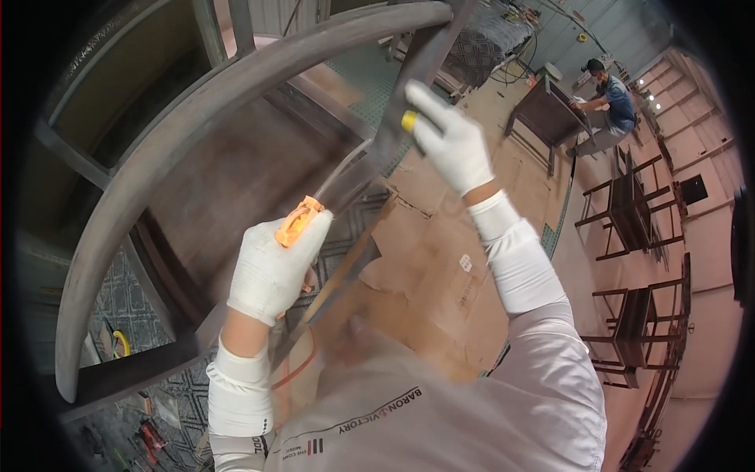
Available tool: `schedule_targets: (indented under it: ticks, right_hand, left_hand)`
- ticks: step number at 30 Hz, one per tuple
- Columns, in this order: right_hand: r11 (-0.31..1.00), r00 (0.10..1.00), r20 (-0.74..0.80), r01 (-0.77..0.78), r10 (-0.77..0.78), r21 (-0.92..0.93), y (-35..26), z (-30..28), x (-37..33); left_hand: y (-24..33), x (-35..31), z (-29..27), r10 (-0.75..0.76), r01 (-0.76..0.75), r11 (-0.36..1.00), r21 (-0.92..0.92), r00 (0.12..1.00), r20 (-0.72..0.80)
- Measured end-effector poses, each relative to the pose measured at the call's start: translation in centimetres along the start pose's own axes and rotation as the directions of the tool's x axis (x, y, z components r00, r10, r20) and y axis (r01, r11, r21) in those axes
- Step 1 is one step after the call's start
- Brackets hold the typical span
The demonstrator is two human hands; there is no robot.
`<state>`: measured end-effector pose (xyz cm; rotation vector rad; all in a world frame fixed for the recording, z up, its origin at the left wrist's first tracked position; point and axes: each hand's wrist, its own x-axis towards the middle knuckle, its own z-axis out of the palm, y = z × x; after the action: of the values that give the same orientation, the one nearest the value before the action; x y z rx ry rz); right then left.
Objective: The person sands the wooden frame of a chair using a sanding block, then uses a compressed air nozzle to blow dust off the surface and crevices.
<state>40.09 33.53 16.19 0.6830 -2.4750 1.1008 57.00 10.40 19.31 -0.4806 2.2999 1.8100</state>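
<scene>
Over the wooden chair, the left hand grasps the orange-handled tool by its handle, apparently so the slender end projects unobstructed; the right hand, fingers extended, apparently unloaded, is near the upright post.

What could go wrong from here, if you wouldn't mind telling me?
The slender curved metal tube on the orange tool in the white-gloved left hand could scratch the grey-brown wooden furniture frame if it slips. The ragged edge of the flat brown cardboard on the floor might catch a foot.
</scene>
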Motion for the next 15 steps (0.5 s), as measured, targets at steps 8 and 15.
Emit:
schedule_targets:
  ticks: [8,15]
  right_hand:
    - [0.983,0.975,0.132,-0.170,0.178,-0.076,1.5,1.8,-2.2]
    - [0.828,0.813,-0.503,0.047,0.294,0.559,-5.8,-5.5,0.4]
  left_hand:
    - [1.2,0.1,-0.1,0.024,-0.022,0.999,-0.041,0.999,0.045]
    - [2.0,3.0,2.5,0.205,-0.207,0.977,-0.049,0.978,-0.037]
